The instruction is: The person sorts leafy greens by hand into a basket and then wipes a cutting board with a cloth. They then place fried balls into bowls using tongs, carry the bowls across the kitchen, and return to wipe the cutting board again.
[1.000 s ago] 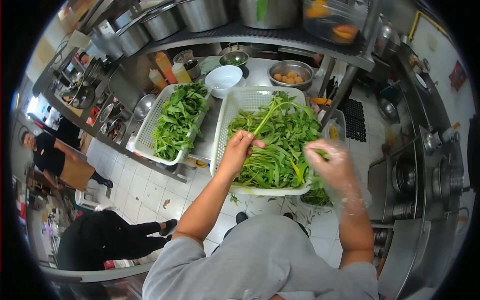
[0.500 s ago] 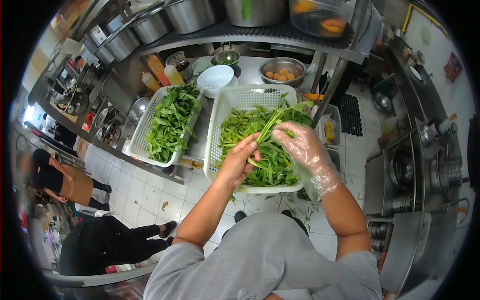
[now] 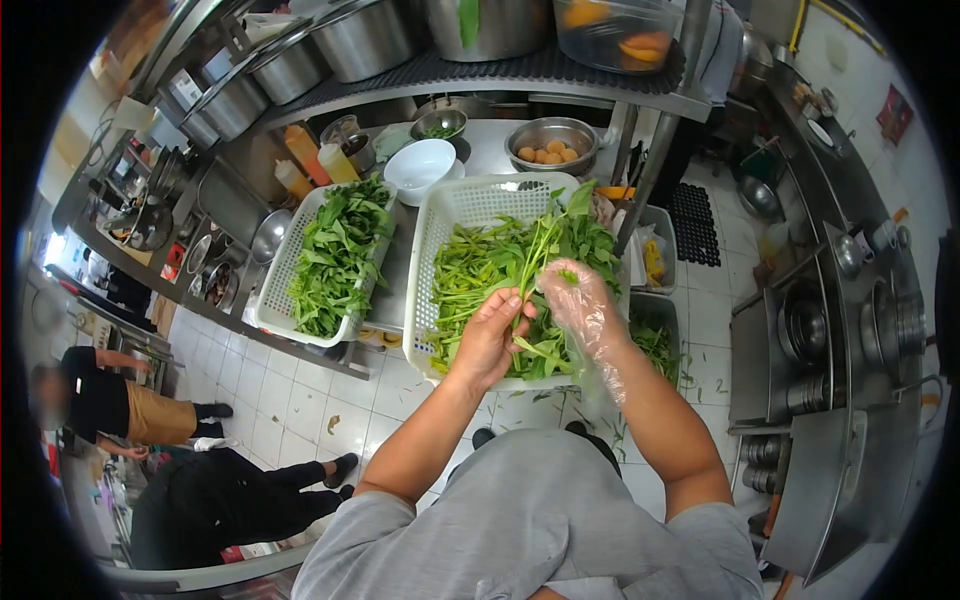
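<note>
My bare left hand point(image 3: 490, 338) pinches the lower stems of a small bunch of leafy greens point(image 3: 540, 248) above the large white basket point(image 3: 424, 240). Close beside it, my right hand point(image 3: 578, 300), in a clear plastic glove, is closed around something at the bunch's right side; its fingers partly hide what they grip. Loose stems and leaves point(image 3: 465, 275) fill much of the large basket beneath both hands. To the left stands a narrower white basket point(image 3: 272, 300) heaped with leaves point(image 3: 338, 260).
Behind the baskets are a white bowl point(image 3: 420, 165), a metal bowl of round orange-brown items point(image 3: 550, 135) and squeeze bottles point(image 3: 338, 163). Pots point(image 3: 365, 45) line the shelf overhead. Two people point(image 3: 215, 505) point(image 3: 100, 395) are at the left. A bin of greens point(image 3: 655, 335) stands low at right.
Both hands have moved slightly left and lower with the bunch, which now stands more upright. The right hand has shifted away from the bin, and the person at far left has changed posture.
</note>
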The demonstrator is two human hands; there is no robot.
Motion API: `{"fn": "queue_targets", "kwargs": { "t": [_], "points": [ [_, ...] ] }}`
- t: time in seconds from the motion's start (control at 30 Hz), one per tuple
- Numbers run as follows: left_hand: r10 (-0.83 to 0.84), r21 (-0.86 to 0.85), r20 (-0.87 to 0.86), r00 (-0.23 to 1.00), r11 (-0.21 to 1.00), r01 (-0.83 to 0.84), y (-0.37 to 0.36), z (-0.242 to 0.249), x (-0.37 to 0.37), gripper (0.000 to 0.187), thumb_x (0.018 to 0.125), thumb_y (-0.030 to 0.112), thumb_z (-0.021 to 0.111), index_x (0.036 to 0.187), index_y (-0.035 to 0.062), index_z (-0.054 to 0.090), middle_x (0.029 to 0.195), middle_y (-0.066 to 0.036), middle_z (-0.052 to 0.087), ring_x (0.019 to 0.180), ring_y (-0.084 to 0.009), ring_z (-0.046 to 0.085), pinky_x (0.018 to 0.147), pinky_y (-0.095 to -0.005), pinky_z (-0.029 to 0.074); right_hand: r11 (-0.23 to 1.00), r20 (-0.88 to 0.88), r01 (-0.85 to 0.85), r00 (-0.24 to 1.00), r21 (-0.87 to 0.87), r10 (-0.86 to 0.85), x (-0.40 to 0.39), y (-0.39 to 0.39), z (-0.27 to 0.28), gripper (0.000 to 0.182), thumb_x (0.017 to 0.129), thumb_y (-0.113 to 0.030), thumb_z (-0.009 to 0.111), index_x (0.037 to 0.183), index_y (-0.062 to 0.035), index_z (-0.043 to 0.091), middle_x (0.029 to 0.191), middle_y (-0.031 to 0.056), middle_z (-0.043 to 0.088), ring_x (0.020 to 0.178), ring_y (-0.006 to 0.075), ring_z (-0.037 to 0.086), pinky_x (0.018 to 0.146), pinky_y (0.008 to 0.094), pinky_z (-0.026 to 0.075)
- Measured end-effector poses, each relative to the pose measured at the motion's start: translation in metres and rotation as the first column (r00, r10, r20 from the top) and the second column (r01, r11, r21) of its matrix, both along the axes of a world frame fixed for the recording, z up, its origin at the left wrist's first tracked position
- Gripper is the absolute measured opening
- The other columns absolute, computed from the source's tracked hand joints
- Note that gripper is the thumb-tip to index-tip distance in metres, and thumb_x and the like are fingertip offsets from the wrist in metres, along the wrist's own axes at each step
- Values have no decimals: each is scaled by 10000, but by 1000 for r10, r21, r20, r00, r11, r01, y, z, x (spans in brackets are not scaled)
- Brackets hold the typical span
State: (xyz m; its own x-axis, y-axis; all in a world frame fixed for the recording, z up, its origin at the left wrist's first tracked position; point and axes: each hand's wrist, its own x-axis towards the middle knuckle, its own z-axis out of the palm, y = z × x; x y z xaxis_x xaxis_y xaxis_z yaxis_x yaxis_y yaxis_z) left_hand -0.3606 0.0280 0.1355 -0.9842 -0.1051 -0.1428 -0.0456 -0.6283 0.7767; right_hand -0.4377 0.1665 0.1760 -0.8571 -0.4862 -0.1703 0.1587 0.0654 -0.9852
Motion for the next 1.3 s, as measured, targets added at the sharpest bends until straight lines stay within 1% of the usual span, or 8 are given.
{"fn": "queue_targets", "kwargs": {
  "t": [0.2,0.4,0.57,0.73,1.07,1.2,1.27,1.3],
  "points": [
    [-4,-22,47,999,1000,5,0,7,2,147,936,222,517,1007,104,569,789,45,523,607,-29,414,459,-152,285,901,290,144,957,-410,-21,3,2,-38,206,861,-254,591,840,-51,562,630,-39,471,534,63,416,477,224,336],
    [-8,-6,62,998,1000,9,-8,2,3,172,929,220,530,1036,99,590,784,58,517,598,-14,393,457,-153,271,971,336,-107,925,-213,175,4,25,-28,240,829,-291,607,747,-78,533,572,-38,423,490,80,383,473,248,319],
    [40,-75,120,992,997,-31,-7,2,4,156,921,210,543,1010,101,609,777,64,516,589,-4,384,460,-153,269,921,-238,-4,966,390,106,11,35,14,273,818,-289,667,876,-23,649,684,80,604,591,155,554,565,289,437],
    [25,-106,141,990,994,-10,-3,6,6,162,919,209,545,1012,95,613,770,62,516,572,-14,377,463,-153,268,964,-917,243,399,106,0,8,23,19,168,802,-183,660,907,-51,663,778,88,633,666,249,607,599,322,486],
    [-93,-48,180,979,993,103,5,18,19,202,921,218,532,1032,75,623,757,56,498,526,-29,315,458,-172,240,883,-894,177,-33,435,447,-16,27,27,160,725,-133,669,856,-101,582,689,30,532,599,208,583,534,324,483],
    [-148,52,186,971,989,140,15,20,22,208,916,216,532,1036,65,608,733,51,489,486,-35,285,445,-167,221,907,-914,148,-40,395,404,-13,30,16,99,726,-153,639,786,-109,574,682,44,542,567,231,576,504,339,483],
    [-207,-12,170,963,977,212,24,18,18,216,916,222,534,1046,69,610,723,62,480,487,-31,282,443,-169,213,956,-975,220,150,193,162,-21,38,-1,93,766,-164,631,813,-90,600,776,37,610,615,196,592,549,300,492],
    [-214,-75,205,955,969,233,33,21,19,231,919,225,530,1069,70,610,722,69,475,487,-28,282,444,-171,220,953,-876,254,482,165,23,-27,49,3,107,794,-183,623,841,-86,621,825,30,621,658,164,582,593,282,485]
  ]
}}
